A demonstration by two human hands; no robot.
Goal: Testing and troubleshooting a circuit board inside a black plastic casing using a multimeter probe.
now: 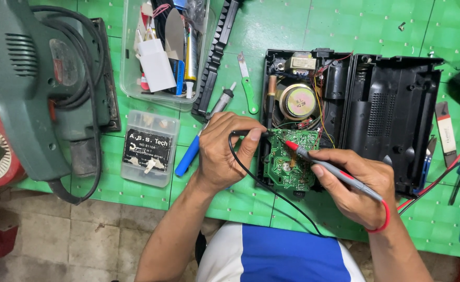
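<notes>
Green cutting mat [292,31] over tiled floor [84,240]; hands grip black probe [251,133] and red probe [334,172].

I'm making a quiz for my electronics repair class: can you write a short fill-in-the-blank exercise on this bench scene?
1. The right hand holds the ____ probe on the green circuit board.
2. The left hand holds the ____ probe at the board's top edge.
3. The round speaker sits ____ the circuit board in the opened black case.
4. The blue-handled soldering iron lies on a ____ mat.

Missing words: red; black; above; green
</notes>
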